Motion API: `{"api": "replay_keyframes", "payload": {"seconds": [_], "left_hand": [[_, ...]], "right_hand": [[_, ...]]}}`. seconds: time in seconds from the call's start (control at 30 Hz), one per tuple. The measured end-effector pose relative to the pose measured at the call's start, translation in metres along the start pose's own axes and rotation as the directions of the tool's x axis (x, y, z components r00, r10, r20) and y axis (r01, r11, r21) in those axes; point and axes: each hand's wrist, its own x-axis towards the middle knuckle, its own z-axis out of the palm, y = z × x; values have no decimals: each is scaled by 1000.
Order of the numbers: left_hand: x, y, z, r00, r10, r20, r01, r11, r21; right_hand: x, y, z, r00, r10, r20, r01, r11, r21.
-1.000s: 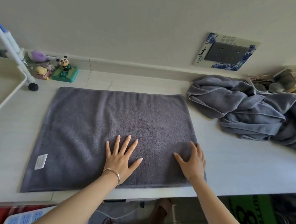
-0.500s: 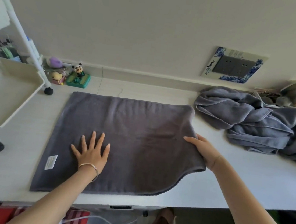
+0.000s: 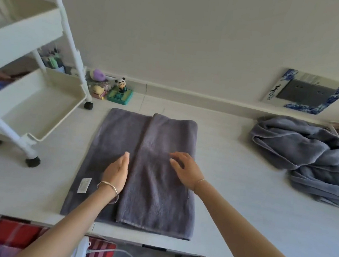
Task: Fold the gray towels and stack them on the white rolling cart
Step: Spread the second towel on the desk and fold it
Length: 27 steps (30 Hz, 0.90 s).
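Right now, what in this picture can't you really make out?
Head view:
- Pile of towels: cut off by the right edge, so no count.
- White tag on the folded towel: print too small.
- Cart: upper shelves run off the left edge.
- Clutter behind the cart: blurred, partly hidden by its posts.

A pale counter (image 3: 232, 177) runs along the wall. In the middle of it lies a gray towel (image 3: 156, 206), its right part folded over onto the left, with a white label (image 3: 84, 185) showing near its near-left corner. Far right, a pile of gray towels (image 3: 308, 155) sits crumpled, well apart from the flat one. At the left a white rolling cart (image 3: 31, 103) stands on black casters (image 3: 33, 161) on the counter. Just right of it, against the wall, are a panda figurine (image 3: 120, 90) and small toys (image 3: 99, 75).
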Motion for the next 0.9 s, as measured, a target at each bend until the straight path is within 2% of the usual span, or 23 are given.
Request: {"api": "replay_keyframes", "payload": {"seconds": [0.1,0.17,0.23,0.4,0.6,0.63,0.7,0.77,0.83,0.9], "left_hand": [[-2,7,3,996,67,65,-85,936,342],[-1,13,9,988,72,137,-132,857,498],[5,19,16,974,56,218,-175,800,574],[25,39,34,898,140,417,-382,719,581],[36,56,73,735,226,640,-609,636,475],[37,59,80,714,243,657,-632,629,453],[37,59,84,701,307,644,-658,625,419],[38,59,84,713,400,577,-672,625,397],[39,57,81,748,445,493,-653,628,424],[39,55,76,779,412,473,-617,636,464]], "right_hand": [[2,33,1,995,-13,96,44,943,-330],[-3,46,-2,991,-76,107,117,880,-461],[-10,52,-8,990,-122,74,143,840,-523],[-35,58,-33,993,-85,86,116,871,-478],[-71,64,-37,957,-6,289,126,908,-399],[-72,69,-42,968,-16,252,116,914,-388],[-65,86,-51,996,-51,78,73,943,-326],[-55,101,-61,999,7,-52,-22,956,-291],[-43,112,-68,988,107,-111,-135,951,-279],[-33,118,-70,981,158,-113,-186,934,-306]]}}
